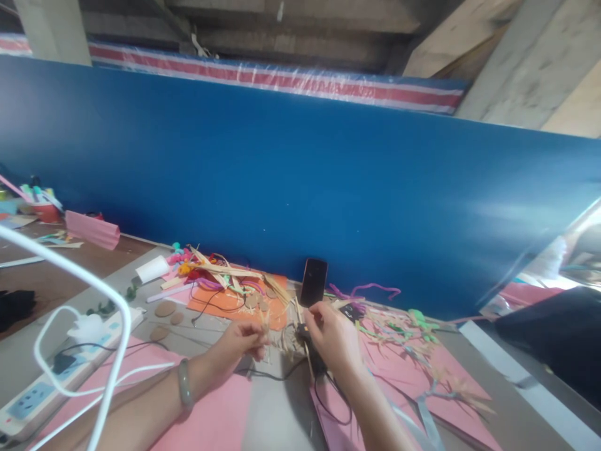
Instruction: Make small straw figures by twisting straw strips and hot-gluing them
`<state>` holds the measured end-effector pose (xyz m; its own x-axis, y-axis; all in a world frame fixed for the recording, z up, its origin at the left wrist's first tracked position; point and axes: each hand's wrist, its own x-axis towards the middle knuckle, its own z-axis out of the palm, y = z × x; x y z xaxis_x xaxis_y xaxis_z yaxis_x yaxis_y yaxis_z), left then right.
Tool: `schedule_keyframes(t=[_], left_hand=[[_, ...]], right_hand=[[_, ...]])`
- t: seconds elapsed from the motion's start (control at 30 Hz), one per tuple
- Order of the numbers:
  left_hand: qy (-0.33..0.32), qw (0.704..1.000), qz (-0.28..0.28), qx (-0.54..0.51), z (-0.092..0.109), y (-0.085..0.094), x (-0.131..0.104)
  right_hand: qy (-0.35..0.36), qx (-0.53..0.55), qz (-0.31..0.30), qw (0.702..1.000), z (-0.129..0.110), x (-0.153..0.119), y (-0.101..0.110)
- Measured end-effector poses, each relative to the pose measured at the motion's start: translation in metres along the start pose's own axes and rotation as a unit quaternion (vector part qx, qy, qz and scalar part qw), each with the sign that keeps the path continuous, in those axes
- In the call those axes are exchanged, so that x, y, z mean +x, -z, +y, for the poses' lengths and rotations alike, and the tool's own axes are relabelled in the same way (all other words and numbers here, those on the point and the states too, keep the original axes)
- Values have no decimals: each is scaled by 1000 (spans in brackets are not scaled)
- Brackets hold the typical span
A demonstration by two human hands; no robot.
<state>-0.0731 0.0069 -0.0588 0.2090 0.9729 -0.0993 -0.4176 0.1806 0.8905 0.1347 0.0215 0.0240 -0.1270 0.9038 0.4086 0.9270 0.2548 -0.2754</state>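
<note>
Just short of the left hand (244, 341) and right hand (332, 337), a bare lane of bench (275, 416) is being left, crossed by a black cord (277, 378). Forward reach is being blocked by the phone (313, 283) and blue panel (300, 175); leftward reach is being barred by a white cable (125, 322).

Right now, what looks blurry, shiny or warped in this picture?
Head view: pale strands by the left hand blur together; head view: whitish glare washes the blue panel toward its right end; head view: bright glints streak the striped sheeting; head view: edges look stretched, probably by a wide lens.
</note>
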Motion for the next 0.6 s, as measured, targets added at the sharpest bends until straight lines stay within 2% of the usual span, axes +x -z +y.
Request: schedule_keyframes(t=[0.07, 0.17, 0.33, 0.6], left_hand=[[1, 1000, -2, -14, -3, 3, 3], [-2, 999, -12, -39, -6, 6, 5], [14, 999, 1, -49, -3, 7, 5], [-29, 999, -17, -37, -7, 11, 10]], right_hand=[[-54, -118, -140, 982, 14, 7, -1], [-72, -147, -209, 964, 26, 8, -11], [-70, -142, -233, 960, 26, 3, -20], [-77, -202, -201, 956, 10, -1, 4]])
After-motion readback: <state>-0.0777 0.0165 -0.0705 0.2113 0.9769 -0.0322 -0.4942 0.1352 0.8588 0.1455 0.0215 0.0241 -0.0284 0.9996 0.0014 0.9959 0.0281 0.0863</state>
